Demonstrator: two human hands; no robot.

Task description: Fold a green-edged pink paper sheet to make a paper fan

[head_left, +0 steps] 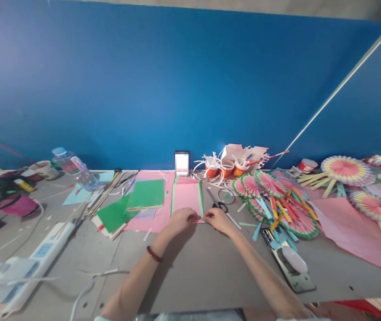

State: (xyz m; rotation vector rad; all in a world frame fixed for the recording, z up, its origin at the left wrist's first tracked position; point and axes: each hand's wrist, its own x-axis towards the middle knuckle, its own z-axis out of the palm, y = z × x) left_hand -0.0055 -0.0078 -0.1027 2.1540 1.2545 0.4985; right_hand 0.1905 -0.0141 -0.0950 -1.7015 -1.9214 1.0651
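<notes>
A sheet of pink paper point(187, 198) with green side edges lies before me, its far end showing narrow folds. My left hand point(184, 218) is closed at the near edge of this sheet, fingers curled in a pinch. At the near right corner my right hand point(217, 219) pinches the same edge, thumb and fingertips together. Black-handled scissors point(221, 206) lie just beyond my right hand. Left of the sheet, green paper point(147, 195) rests partly on a larger pink sheet point(130, 226).
A phone point(181, 164) with a lit screen stands against the blue wall. Folded paper fans point(297, 218) are piled at right, near another phone point(292, 267) with a white mouse point(294, 260) on it. Left are a power strip point(39, 263), thin sticks point(105, 194) and a plastic bottle point(76, 169).
</notes>
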